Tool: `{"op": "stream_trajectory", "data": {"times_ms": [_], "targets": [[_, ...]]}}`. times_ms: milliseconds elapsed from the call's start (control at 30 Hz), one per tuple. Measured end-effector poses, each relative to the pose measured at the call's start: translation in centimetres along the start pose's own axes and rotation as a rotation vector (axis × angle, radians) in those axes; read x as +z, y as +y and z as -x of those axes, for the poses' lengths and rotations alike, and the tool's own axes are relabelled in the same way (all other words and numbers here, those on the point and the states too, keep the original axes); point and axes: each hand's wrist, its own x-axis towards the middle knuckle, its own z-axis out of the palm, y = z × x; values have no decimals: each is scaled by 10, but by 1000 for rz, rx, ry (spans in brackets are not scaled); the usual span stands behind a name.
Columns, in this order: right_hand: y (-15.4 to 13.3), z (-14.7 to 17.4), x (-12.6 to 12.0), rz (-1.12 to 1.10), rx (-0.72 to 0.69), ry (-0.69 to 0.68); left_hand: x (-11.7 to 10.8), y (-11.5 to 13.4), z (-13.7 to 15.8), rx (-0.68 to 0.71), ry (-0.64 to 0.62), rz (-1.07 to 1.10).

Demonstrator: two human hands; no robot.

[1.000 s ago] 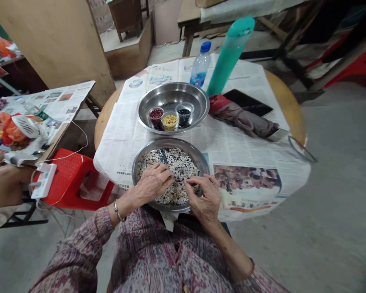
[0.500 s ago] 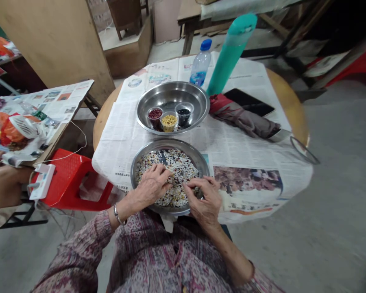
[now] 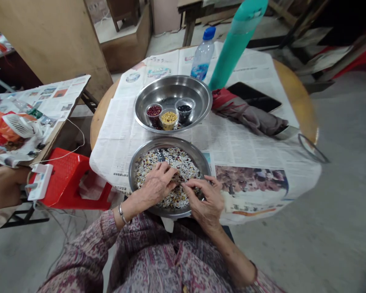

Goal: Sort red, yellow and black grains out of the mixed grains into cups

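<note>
A steel basin (image 3: 133, 162) at the near edge of the table holds mixed grains (image 3: 183, 160), mostly white with yellow, dark red and black ones among them. My left hand (image 3: 160, 181), a metal bangle at its wrist, reaches over the left side; its fingers are bent and closed down at the grains, and their tips are partly hidden. On the right, my right hand (image 3: 205, 199) pinches thumb and forefinger together just above the grains. Anything between the fingers of either hand is too small to make out. The fingertips of both hands are close together.
Behind stands a second steel basin (image 3: 171, 87) with clear cups of red beans (image 3: 154, 110), yellow beans (image 3: 168, 118) and black beans (image 3: 184, 109). Beyond are a water bottle (image 3: 203, 55), teal bottle (image 3: 238, 44), folded umbrella (image 3: 250, 114) and black tablet (image 3: 254, 95). A red stool (image 3: 64, 179) stands left.
My left hand has shifted a little right, bringing its fingertips nearer my right hand. My right hand keeps its pinch at about the same spot. The view has tilted slightly.
</note>
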Motion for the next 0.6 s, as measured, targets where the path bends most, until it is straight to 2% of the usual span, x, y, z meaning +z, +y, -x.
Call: {"op": "stream_trajectory", "data": {"times_ms": [300,467,600], "targets": [[0,-3,1,12,-15,-3,-9,0,-1,29,-9,47],[1,-4,1,19,-55,7,-25,-2,5,106,102,109],[1,-4,1,22,-33,10,-31,-4,6,97,233,82]]}}
